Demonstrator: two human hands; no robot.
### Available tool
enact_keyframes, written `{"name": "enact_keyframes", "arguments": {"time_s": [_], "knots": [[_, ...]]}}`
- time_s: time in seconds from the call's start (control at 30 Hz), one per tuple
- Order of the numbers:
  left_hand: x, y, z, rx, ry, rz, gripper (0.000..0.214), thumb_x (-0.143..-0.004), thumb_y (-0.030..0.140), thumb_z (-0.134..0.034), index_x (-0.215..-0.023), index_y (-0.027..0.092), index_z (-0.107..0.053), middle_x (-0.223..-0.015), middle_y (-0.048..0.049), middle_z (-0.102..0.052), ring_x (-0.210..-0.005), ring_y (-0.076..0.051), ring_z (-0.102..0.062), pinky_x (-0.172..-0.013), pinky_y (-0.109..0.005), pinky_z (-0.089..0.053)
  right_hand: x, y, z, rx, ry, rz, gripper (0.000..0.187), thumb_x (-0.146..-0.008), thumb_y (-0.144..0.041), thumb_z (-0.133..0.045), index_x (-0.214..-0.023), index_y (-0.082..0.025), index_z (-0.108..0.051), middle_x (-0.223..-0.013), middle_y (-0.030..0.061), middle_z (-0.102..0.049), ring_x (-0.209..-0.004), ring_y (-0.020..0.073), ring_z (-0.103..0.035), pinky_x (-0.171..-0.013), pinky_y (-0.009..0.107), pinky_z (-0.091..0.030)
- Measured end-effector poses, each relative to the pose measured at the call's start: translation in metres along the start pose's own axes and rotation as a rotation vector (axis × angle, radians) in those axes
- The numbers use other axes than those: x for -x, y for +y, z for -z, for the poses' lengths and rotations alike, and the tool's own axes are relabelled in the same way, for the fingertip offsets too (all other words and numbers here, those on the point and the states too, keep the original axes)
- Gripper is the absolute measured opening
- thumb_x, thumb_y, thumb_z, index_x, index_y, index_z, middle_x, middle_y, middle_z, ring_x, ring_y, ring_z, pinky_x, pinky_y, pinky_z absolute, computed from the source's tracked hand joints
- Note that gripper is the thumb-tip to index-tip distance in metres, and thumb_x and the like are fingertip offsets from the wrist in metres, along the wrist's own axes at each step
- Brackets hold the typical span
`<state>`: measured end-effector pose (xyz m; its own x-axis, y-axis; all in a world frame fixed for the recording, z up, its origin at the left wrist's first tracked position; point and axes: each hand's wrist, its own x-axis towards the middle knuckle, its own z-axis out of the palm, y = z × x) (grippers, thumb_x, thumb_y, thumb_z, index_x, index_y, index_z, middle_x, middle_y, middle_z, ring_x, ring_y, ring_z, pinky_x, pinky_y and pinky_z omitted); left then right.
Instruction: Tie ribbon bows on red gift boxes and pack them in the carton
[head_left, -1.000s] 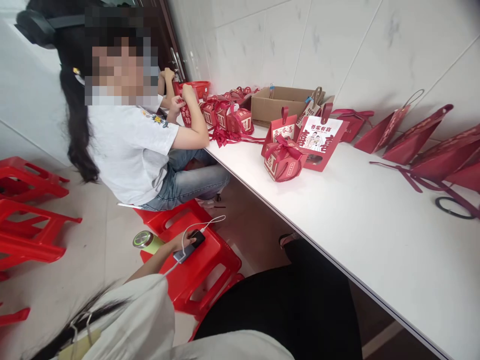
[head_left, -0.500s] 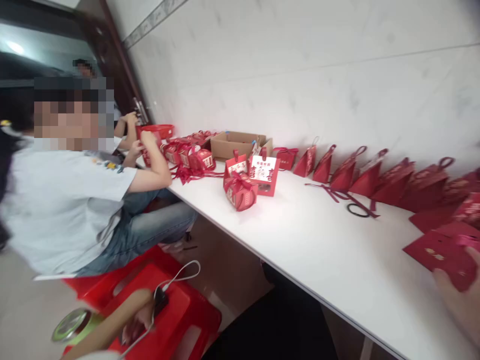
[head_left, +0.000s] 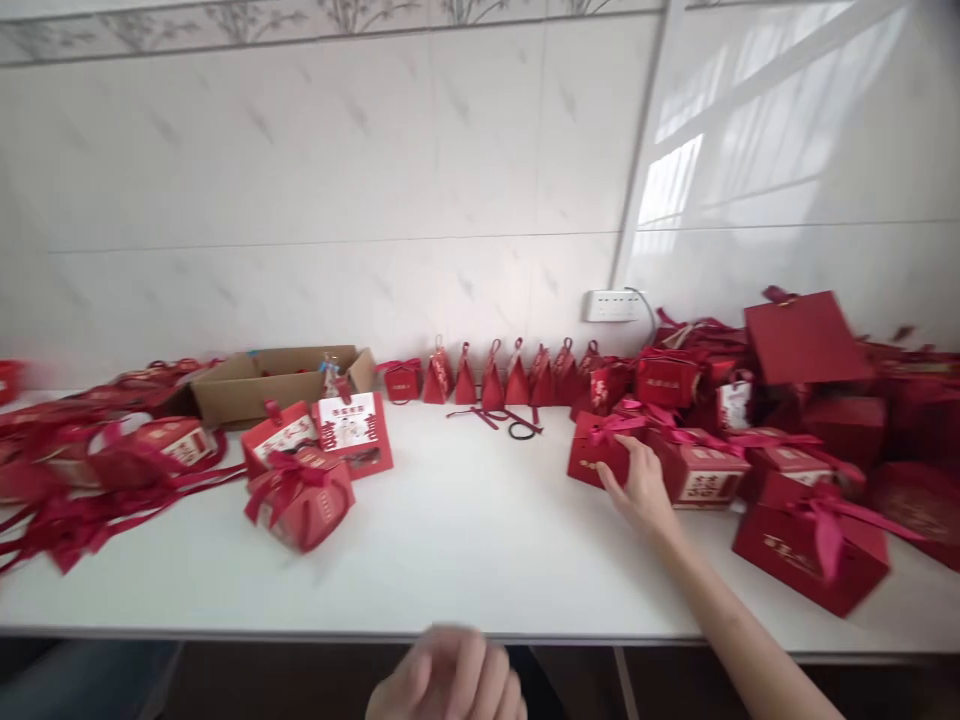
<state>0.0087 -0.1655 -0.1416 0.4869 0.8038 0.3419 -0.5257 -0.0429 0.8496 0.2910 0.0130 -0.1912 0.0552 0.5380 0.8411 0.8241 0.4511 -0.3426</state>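
Note:
My right hand (head_left: 639, 485) reaches over the table from the lower right. Its thumb and fingers close on the near right side of a dark red gift box (head_left: 581, 458) tied with a pink ribbon bow. My left hand (head_left: 450, 680) is blurred at the bottom centre, below the table's front edge, fingers curled in a loose fist. Nothing shows in it. Right of my right hand stands a red box with white-and-gold characters (head_left: 709, 488). A larger dark red box with a pink bow (head_left: 814, 555) sits nearer the front.
Piled red boxes (head_left: 802, 335) fill the table's right end. Small red pyramid boxes (head_left: 491, 385) line the wall beside a black ring (head_left: 523, 430) and ribbon scraps. To the left are a bow-tied box (head_left: 304, 505), a cardboard carton (head_left: 244, 400) and ribboned boxes (head_left: 120, 460).
The view has swung right, so the seated co-worker and red stools are out of sight. The right-hand pile and my left hand's fist now show. My right hand stays at a red gift box.

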Motion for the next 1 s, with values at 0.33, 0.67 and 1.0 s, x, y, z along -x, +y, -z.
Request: {"name": "enact_keyframes", "arguments": {"time_s": [0.33, 0.67, 1.0], "knots": [[-0.173, -0.007, 0.06, -0.783, 0.348, -0.077, 0.026, -0.077, 0.045, -0.051, -0.085, 0.02, -0.053, -0.09, -0.004, -0.058, -0.09, -0.019, -0.053, -0.078, -0.03, -0.04, -0.011, -0.021, 0.007, -0.696, -0.032, -0.616, 0.043, -0.081, -0.056, -0.047, -0.107, -0.022, -0.051, -0.113, 0.0096, -0.057, -0.105, 0.0237, -0.055, -0.086, 0.04, -0.047], [-0.165, -0.013, 0.114, -0.721, 0.452, 0.132, 0.047, -0.074, 0.061, -0.046, -0.098, 0.02, -0.047, -0.089, -0.0024, -0.053, -0.072, -0.014, -0.052, -0.067, -0.028, -0.044, -0.05, -0.051, 0.002, -0.528, -0.664, -0.617, 0.07, -0.079, -0.077, -0.025, -0.06, -0.016, -0.053, -0.057, 0.005, -0.056, -0.058, 0.0159, -0.055, -0.061, 0.029, -0.045], [-0.143, 0.058, 0.122, -0.764, -0.068, 0.703, 0.042, -0.071, 0.059, -0.059, -0.079, 0.018, -0.06, -0.077, -0.0025, -0.062, -0.067, -0.015, -0.056, -0.059, -0.026, -0.043, -0.084, -0.109, 0.01, -0.567, -1.446, -0.435, 0.048, -0.074, -0.06, -0.058, -0.063, -0.014, -0.06, -0.062, 0.0039, -0.06, -0.059, 0.0132, -0.055, -0.057, 0.025, -0.048]]}}
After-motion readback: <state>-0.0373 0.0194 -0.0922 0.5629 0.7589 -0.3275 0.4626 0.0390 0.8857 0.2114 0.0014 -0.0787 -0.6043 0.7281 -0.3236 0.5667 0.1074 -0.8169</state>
